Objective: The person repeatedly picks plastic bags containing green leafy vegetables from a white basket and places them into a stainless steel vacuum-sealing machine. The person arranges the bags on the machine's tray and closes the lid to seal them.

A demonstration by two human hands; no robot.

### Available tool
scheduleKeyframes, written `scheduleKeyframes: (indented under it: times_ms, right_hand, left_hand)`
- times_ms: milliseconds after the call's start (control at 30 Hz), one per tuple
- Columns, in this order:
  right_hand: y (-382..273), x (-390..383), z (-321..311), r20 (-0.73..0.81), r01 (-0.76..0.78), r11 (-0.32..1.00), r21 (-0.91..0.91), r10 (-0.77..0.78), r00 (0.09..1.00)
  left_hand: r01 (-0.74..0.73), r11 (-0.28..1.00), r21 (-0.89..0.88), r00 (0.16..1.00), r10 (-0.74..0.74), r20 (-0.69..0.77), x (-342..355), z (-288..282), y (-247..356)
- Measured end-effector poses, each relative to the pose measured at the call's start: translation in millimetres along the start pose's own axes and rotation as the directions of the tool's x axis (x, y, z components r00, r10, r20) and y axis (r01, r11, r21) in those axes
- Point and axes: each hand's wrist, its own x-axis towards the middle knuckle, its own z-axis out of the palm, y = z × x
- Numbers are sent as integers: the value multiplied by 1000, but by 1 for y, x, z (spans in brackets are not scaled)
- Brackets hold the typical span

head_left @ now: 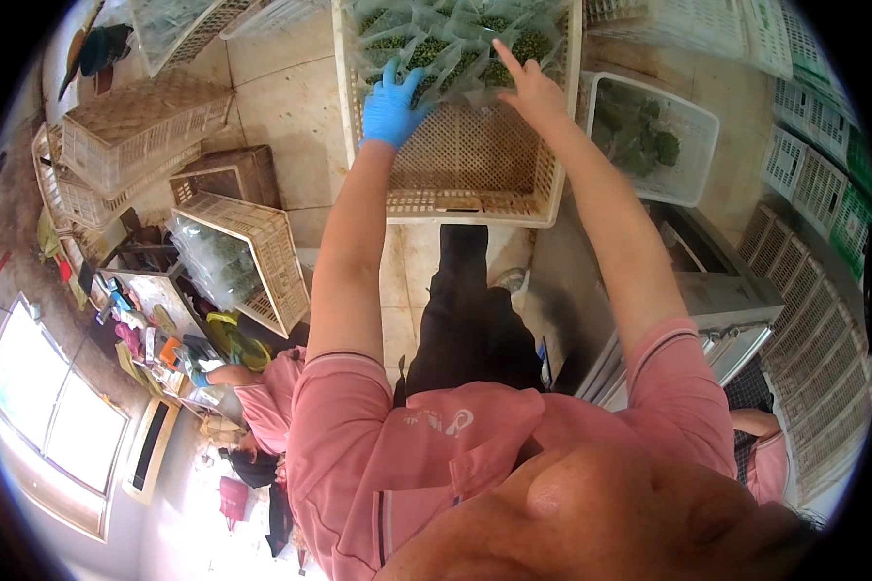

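Clear plastic bags of small green produce [455, 60] fill the far part of a cream plastic crate [562, 184]. The near part of the crate shows its bare lattice bottom. My left hand [393, 110], in a blue glove, rests at the near left edge of the bags with its fingers spread. On the right, my bare right hand [533, 92] is at the bags too, index finger stretched forward and thumb apart. Neither hand visibly grips anything. What exactly the green pieces are is too small to tell.
A white tub [702, 145] with green leaves stands right of the crate. Stacked crates [145, 126] are at the left, near a tilted crate [279, 257] of bagged greens. A metal appliance [717, 300] is at my right. A co-worker in pink [271, 397] works at the left.
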Motion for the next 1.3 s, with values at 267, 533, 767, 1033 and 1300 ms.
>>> scheduleKeyframes:
  times_ms: [267,533,767,1033,1300]
  right_hand:
    - [14,-2,28,-107,210,977,-29,-212,971]
    - [0,-31,-31,-74,292,956,-27,-293,953]
    - [-29,-65,-85,-174,329,943,-43,-331,927]
    - [-67,-178,-225,-319,247,968,-33,-245,916]
    - [-96,-433,-369,-580,-89,996,-12,65,812]
  left_hand:
    - [37,971,-236,965,-96,-245,-14,49,-6]
    - [-18,906,-422,926,-144,-350,-38,4,13]
    - [-8,932,-362,931,-125,-343,-61,-63,49]
    - [-187,945,-269,878,37,-478,-122,-223,156]
    - [-617,764,-186,716,448,-535,-216,-359,321]
